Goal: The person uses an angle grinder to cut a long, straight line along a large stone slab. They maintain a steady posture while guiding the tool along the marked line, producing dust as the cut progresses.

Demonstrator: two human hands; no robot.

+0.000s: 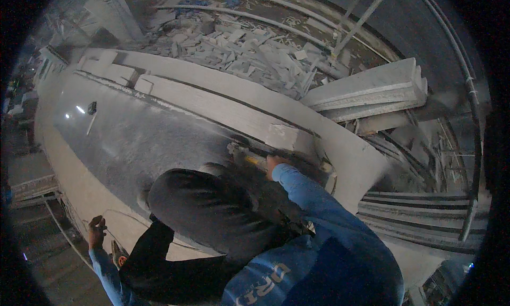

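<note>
One dusty, yellow-marked grinder-like tool, centre of frame, in the right hand, fingers wrapped around its body, seemingly held low to steady it at the dark, smooth, dust-filmed slab. Left hand, lower left, raised beside a thin cord, perhaps to hold it clear; whether its fingers pinch it, cannot tell. Upper centre, heap of flat, angular, pale offcuts
</note>
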